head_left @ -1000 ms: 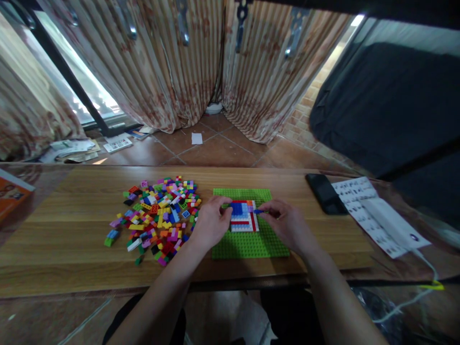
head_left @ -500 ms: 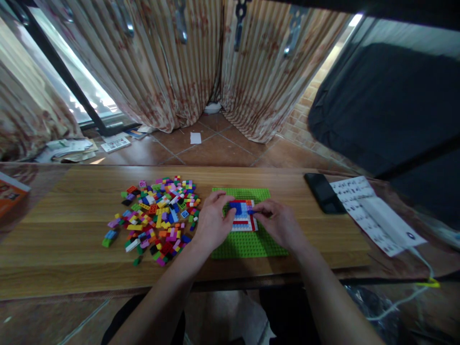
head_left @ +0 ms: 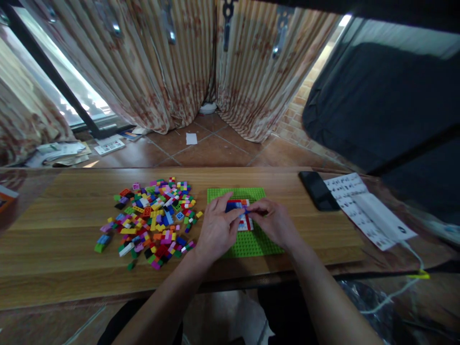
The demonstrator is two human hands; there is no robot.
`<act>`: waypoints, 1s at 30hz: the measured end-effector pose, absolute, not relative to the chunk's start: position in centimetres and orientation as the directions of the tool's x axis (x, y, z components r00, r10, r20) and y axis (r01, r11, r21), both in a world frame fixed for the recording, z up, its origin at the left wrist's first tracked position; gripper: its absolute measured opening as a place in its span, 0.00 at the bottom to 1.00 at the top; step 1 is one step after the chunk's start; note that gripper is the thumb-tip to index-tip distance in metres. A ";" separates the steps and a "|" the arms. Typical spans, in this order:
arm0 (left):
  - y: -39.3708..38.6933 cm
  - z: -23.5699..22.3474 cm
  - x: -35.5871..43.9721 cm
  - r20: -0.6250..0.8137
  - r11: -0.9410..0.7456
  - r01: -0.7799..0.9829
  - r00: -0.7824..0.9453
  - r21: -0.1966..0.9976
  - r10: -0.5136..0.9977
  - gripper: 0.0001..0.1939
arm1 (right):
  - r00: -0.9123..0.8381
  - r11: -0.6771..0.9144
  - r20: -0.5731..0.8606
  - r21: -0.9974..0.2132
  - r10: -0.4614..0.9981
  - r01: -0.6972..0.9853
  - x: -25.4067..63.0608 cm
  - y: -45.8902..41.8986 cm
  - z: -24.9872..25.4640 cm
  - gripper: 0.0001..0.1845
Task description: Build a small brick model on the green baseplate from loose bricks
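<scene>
On the green baseplate (head_left: 251,247) sits a flat build of white, red, blue and orange bricks (head_left: 250,224), partly covered by my hands. My right hand (head_left: 275,223) pinches a small dark blue brick (head_left: 247,211) between thumb and fingertips, at the right part of the build. My left hand (head_left: 220,230) lies over the left side of the build, thumb stretched toward the blue brick and the other fingers apart from it. Whether the left thumb touches that brick I cannot tell.
A pile of loose coloured bricks (head_left: 154,220) spreads over the wooden table (head_left: 64,249) to the left. To the right lie a black phone (head_left: 318,190) and a printed sheet (head_left: 359,206) with a white device (head_left: 384,215) and its cable on it.
My right hand has brought the blue brick left, onto or just over the build. The left hand has moved in, its thumb now reaching across. The view has shifted slightly.
</scene>
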State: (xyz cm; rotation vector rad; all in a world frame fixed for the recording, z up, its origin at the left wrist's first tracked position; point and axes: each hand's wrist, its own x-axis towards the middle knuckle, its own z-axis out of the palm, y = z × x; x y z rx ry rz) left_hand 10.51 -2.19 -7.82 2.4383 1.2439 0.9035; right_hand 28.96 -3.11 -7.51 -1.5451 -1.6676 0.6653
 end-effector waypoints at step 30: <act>-4.3 -7.7 12.0 0.343 -0.543 0.797 0.448 0.265 0.826 0.19 | 0.208 -0.276 -0.244 -0.951 0.947 0.140 28.4 -1.8 -7.7 0.21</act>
